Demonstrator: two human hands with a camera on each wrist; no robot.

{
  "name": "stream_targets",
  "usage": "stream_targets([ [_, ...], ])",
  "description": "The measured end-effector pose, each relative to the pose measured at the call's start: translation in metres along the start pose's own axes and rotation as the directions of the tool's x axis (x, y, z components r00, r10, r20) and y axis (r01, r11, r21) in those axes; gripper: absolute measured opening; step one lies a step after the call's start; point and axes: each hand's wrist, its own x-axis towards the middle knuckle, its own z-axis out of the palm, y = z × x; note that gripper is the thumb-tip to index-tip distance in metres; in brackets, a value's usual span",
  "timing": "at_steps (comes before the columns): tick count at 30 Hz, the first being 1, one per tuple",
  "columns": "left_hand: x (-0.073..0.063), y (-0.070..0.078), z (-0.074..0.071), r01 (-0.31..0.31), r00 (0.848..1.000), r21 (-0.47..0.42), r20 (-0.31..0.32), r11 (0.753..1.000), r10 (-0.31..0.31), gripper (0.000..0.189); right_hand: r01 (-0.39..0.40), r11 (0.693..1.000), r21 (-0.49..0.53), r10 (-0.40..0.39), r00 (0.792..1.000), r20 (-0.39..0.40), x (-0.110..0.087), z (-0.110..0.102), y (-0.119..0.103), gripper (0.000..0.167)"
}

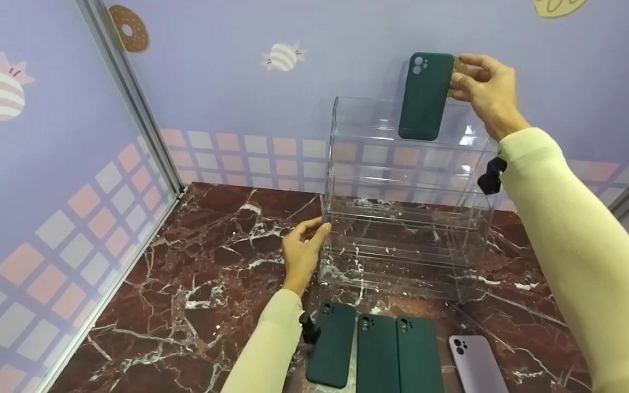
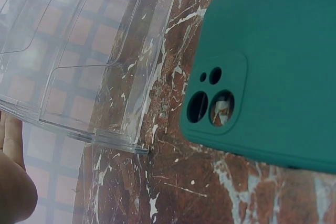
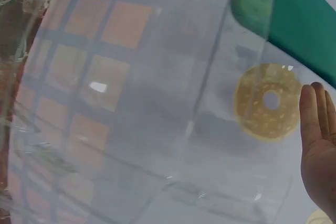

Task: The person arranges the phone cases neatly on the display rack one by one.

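Note:
My right hand (image 1: 486, 90) pinches a dark green phone case (image 1: 426, 95) by its right edge, high up at the top of a clear tiered display rack (image 1: 396, 174). The case stands nearly upright, camera cutouts at its upper left. In the right wrist view, the lower end of the green case (image 3: 299, 22) shows partly through clear plastic, with the right hand (image 3: 317, 150) beside it. Lower down, my left hand (image 1: 303, 251) holds the left side edge of the rack between thumb and fingers. Only part of the left hand (image 2: 16, 177) appears in the left wrist view.
Several more cases lie on the marbled table (image 1: 227, 256) before the rack: a green case (image 1: 332, 344) at left, two green cases side by side, and a lilac case (image 1: 478, 363) at right. A patterned wall (image 1: 227, 82) stands behind, another panel at left.

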Motion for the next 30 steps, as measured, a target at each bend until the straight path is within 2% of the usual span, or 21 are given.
stream_targets([
  [2, 0.001, -0.001, -0.001, -0.002, 1.0, 0.012, 0.003, 1.0, 0.002, 0.024, 0.024, 0.999, -0.028, -0.024, 1.0, -0.015, -0.003, -0.004, 0.004, 0.047],
  [4, 0.001, -0.001, -0.002, -0.006, 1.0, 0.019, 0.006, 1.0, 0.006, 0.024, 0.07, 0.992, -0.107, -0.074, 0.997, -0.026, -0.007, -0.008, 0.009, 0.045],
  [8, 0.002, -0.003, -0.005, -0.014, 1.0, 0.02, 0.006, 1.0, 0.014, 0.024, 0.171, 0.947, -0.273, -0.183, 0.983, -0.02, -0.02, -0.014, 0.014, 0.039],
  [10, 0.002, -0.003, -0.006, -0.023, 1.0, 0.017, 0.006, 1.0, 0.022, 0.024, 0.214, 0.926, -0.312, -0.228, 0.974, -0.01, -0.027, -0.015, 0.015, 0.037],
  [18, 0.005, -0.006, -0.01, -0.035, 0.999, 0.031, -0.006, 0.999, 0.035, 0.022, 0.331, 0.898, -0.29, -0.336, 0.941, 0.033, -0.065, -0.024, 0.021, 0.032],
  [24, 0.004, -0.006, -0.011, -0.027, 1.0, 0.038, 0.0, 0.999, 0.027, 0.022, 0.344, 0.873, -0.345, -0.343, 0.937, 0.067, -0.106, -0.042, 0.024, 0.034],
  [30, 0.006, -0.005, -0.011, -0.045, 0.999, 0.03, -0.001, 0.999, 0.045, 0.023, 0.354, 0.857, -0.374, -0.346, 0.934, 0.09, -0.148, -0.058, 0.036, 0.033],
])
